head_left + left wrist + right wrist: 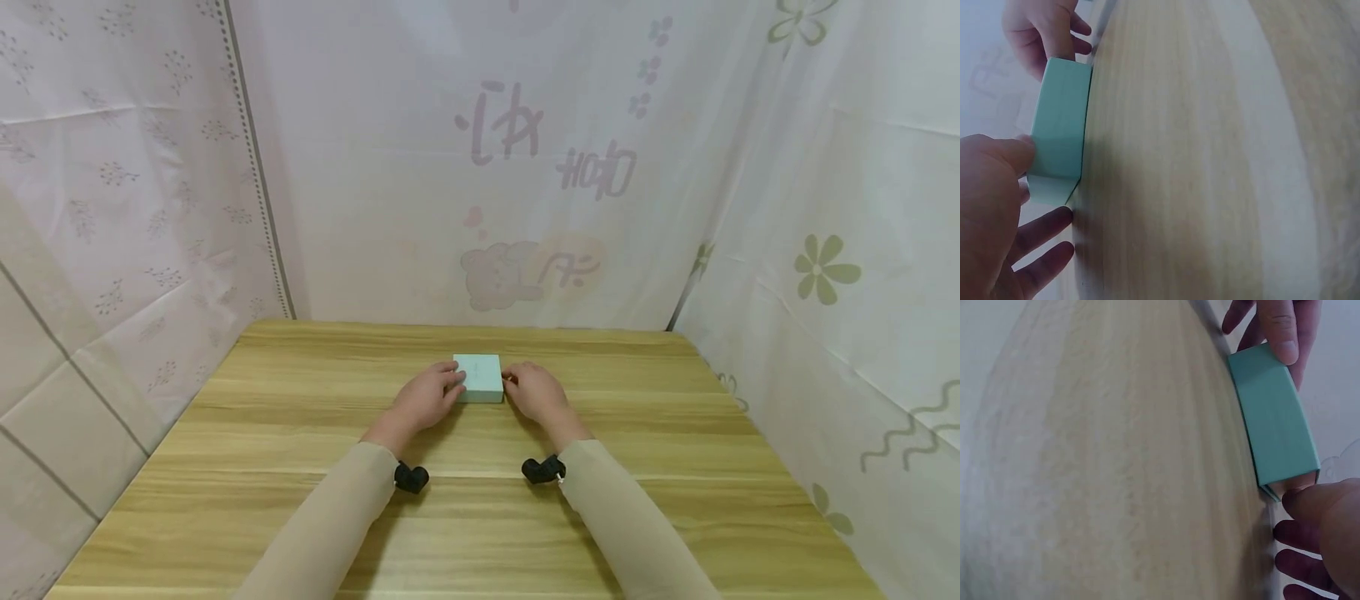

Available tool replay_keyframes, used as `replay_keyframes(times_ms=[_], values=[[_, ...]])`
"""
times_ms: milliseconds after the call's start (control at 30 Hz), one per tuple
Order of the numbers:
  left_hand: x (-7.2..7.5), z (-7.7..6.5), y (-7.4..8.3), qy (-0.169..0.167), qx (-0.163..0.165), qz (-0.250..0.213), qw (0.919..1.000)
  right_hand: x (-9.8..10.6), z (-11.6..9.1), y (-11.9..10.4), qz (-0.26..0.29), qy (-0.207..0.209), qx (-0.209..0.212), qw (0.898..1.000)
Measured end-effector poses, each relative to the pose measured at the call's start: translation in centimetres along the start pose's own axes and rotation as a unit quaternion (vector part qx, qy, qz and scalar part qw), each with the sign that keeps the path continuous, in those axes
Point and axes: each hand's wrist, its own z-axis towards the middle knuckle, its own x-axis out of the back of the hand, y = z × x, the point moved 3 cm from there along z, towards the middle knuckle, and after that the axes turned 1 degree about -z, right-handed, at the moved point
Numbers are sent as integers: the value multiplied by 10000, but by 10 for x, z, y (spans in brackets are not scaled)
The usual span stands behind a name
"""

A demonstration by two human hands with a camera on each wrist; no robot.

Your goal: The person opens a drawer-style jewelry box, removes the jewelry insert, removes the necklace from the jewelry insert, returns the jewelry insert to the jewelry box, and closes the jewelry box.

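A small mint-green box [478, 375] with faint small print on its lid lies flat on the wooden table. At its left end, the left hand [429, 395] holds it, with the thumb on the top edge in the left wrist view and other fingers by the end. The left hand's lower fingers [1047, 259] spread out beside the box. From the other side, the right hand [536, 392] touches the right end with its thumb [1304, 501]. Its remaining fingers [1297, 535] lie loosely bent near the tabletop. That end is slightly recessed between the box's green edges [1319, 470].
The wood-grain table [465, 533] reaches back to a pale printed curtain [375, 208]. More curtain [862, 208] hangs at the right side. Black wrist cameras [411, 477] sit at both beige sleeves [330, 517], low over the table.
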Motion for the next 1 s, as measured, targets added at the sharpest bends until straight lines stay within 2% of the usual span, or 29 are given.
replay_keyframes(times_ms=[233,467,1000], values=[[-2,-2,-2,-19,388,-272,9989,-1,0,0,85,104,-219,9997],[-3,-1,-4,-62,513,-474,9975,-2,2,0,55,149,-191,9997],[-1,-1,0,-131,301,-126,9994,0,3,-4,345,141,-72,9993]])
